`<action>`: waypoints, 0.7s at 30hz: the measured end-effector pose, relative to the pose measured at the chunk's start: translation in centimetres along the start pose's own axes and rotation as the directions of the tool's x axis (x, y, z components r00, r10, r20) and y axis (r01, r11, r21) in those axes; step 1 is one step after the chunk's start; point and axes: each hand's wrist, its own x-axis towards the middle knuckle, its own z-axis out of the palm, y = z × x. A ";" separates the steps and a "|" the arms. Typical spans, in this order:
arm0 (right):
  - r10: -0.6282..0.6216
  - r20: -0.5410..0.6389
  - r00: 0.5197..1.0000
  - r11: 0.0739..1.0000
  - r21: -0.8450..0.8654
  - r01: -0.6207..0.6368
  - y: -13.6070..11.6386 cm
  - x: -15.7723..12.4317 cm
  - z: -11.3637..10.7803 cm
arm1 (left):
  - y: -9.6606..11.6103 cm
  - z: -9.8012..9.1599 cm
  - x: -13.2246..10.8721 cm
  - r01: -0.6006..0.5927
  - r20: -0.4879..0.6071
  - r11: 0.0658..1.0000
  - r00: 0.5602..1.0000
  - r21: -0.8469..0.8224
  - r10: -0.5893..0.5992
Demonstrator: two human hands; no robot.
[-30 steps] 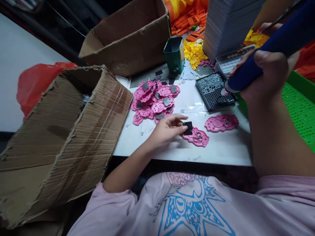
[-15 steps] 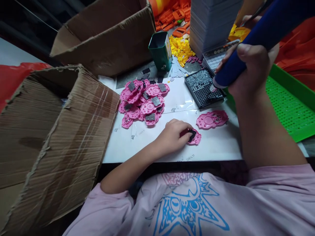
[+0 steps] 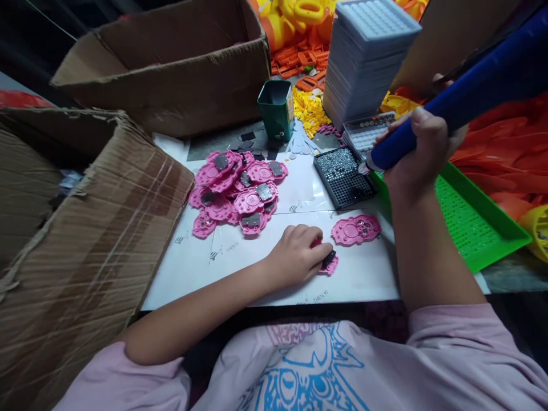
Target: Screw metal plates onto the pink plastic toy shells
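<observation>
Pink plate (image 3: 330, 270) lies held under the left hand (image 3: 299, 254).

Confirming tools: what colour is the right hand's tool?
The tool is mostly blue; clearest in the head view.

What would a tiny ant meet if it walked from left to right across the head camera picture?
Near box → pink pile → black tray → right hand → yellow tub at the edge. Some things overlapping these are left out.
</observation>
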 end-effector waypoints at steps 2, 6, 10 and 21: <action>0.003 0.000 1.000 1.000 -0.001 -0.003 0.3 0.2 0.4 | -0.3 0.1 0.4 -0.005 0.021 1.000 1.000 0.001 0.005; 0.011 0.019 1.000 1.000 -0.019 -0.010 0.8 0.8 1.2 | -0.8 0.0 1.2 -0.025 0.046 1.000 0.999 0.009 0.025; -0.003 -0.003 1.000 1.000 -0.026 0.002 0.7 0.8 1.6 | -1.3 -0.4 1.2 -0.049 0.044 0.995 0.998 -0.088 0.053; -0.027 -0.047 0.999 0.998 -0.054 0.025 1.8 0.0 1.3 | -2.5 -1.8 -0.1 -0.117 0.050 0.950 0.989 -0.289 0.137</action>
